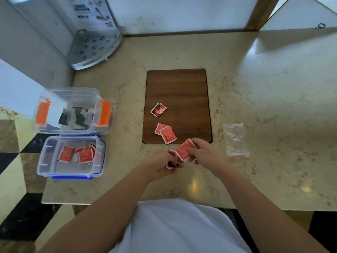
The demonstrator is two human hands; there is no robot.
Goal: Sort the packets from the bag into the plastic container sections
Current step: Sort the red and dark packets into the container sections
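My right hand (pixel 204 151) pinches a red packet (pixel 184 150) just below the wooden board (pixel 186 88). My left hand (pixel 161 166) grips dark red-black packets (pixel 171 164) close beside it. On the board lie one dark red-black packet (pixel 158 110) and two overlapping red packets (pixel 165 132). The blue-clipped container (pixel 49 161) at the left holds several red packets (pixel 78 154). Behind it, the orange-clipped container (pixel 104 114) holds dark packets (pixel 76 116). The clear bag (pixel 235 139) lies flat and empty to the right.
A white perforated corner shelf (pixel 94 46) stands at the back left against the wall. The marble counter (pixel 273 106) ends at the left beside the containers, with checkered floor (pixel 21 207) below. A black ring (pixel 321 25) lies on the far right ledge.
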